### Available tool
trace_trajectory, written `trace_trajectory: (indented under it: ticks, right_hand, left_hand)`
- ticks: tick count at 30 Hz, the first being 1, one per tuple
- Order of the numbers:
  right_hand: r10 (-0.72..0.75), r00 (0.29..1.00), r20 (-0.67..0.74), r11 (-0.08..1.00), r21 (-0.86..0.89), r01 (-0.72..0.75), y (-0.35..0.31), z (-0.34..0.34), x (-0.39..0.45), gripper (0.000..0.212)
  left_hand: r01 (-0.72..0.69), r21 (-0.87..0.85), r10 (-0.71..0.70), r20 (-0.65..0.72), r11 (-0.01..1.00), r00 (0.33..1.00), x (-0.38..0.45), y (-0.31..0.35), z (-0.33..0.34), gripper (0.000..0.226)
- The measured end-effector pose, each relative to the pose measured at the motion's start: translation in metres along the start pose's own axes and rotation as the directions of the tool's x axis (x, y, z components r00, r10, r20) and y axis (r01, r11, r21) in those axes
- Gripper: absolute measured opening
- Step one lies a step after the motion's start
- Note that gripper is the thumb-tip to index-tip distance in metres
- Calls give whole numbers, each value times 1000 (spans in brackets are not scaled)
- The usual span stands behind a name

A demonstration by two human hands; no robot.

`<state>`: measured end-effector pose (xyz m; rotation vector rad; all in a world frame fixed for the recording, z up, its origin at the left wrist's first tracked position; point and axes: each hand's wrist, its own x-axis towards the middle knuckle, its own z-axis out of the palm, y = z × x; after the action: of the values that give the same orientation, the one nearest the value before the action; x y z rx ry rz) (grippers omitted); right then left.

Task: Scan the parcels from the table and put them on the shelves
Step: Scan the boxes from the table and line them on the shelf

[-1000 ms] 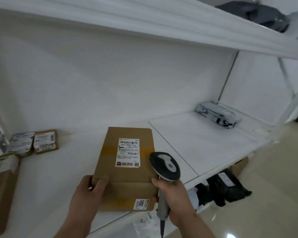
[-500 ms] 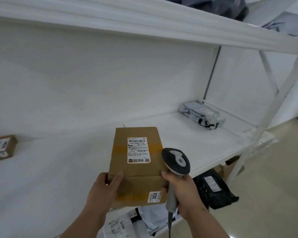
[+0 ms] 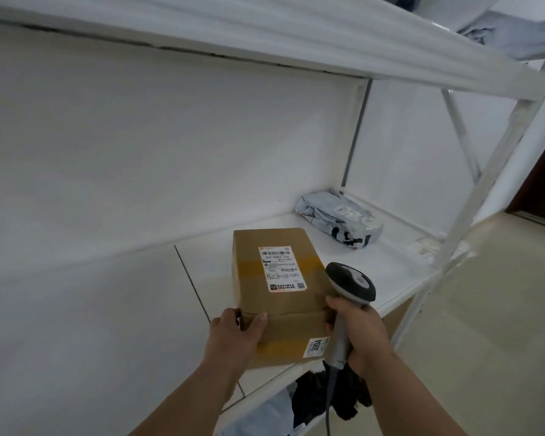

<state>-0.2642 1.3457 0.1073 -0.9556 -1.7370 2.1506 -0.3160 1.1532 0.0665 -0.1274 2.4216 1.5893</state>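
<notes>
A brown cardboard parcel (image 3: 280, 297) with a white shipping label and a "3004" sticker lies over the front part of the white shelf board (image 3: 107, 309). My left hand (image 3: 236, 335) grips its near left corner, thumb on top. My right hand (image 3: 359, 332) holds a grey barcode scanner (image 3: 350, 284) by the handle and touches the parcel's right edge. The scanner head rises beside the parcel's right side; its cable hangs down.
A grey plastic mailer (image 3: 340, 221) lies at the back right of the same shelf. White uprights (image 3: 472, 221) frame the right end. Dark and pale bags (image 3: 315, 401) sit on the level below. Another shelf (image 3: 296, 39) runs overhead.
The view and both hands have shifted right along the shelf with the parcel. The small boxes at the left have left the view, and the grey mailer is closer.
</notes>
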Motion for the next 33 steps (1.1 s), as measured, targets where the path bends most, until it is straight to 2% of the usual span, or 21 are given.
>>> trace_trajectory:
  ticks: [6, 15, 19, 22, 24, 25, 28, 31, 33]
  right_hand:
    - [1, 1000, 9, 1000, 12, -1, -28, -19, 66, 19]
    - [-1, 994, 110, 1000, 4, 0, -82, -38, 200, 18]
    - [5, 984, 181, 1000, -13, -3, -106, -38, 246, 17]
    - [-1, 983, 185, 999, -34, 7, -116, -31, 276, 28]
    - [11, 981, 193, 998, -55, -1, -121, -25, 292, 50]
    - [29, 976, 215, 998, -60, -17, -121, -22, 301, 54]
    - [75, 944, 322, 995, -85, -50, -124, -15, 319, 33]
    - [79, 928, 363, 995, -84, -52, -126, -10, 332, 32]
    - [62, 920, 387, 996, -88, -31, -127, -5, 336, 37]
  left_hand:
    - [12, -43, -12, 3, 999, 1000, 44, 33, 50, 60]
    - [53, -74, -62, -121, 996, 991, 129, 93, 132, 51]
    - [98, -154, -126, -181, 983, 975, 166, 121, 161, 49]
    - [120, -194, -163, -223, 974, 961, 194, 134, 176, 52]
    - [120, -205, -171, -254, 971, 952, 204, 143, 184, 44]
    - [116, -208, -170, -268, 971, 948, 207, 149, 187, 37]
    - [115, -191, -168, -291, 975, 942, 218, 161, 192, 27]
    - [125, -183, -176, -297, 975, 938, 229, 170, 192, 28]
    - [118, -237, -181, -264, 964, 948, 233, 176, 191, 29]
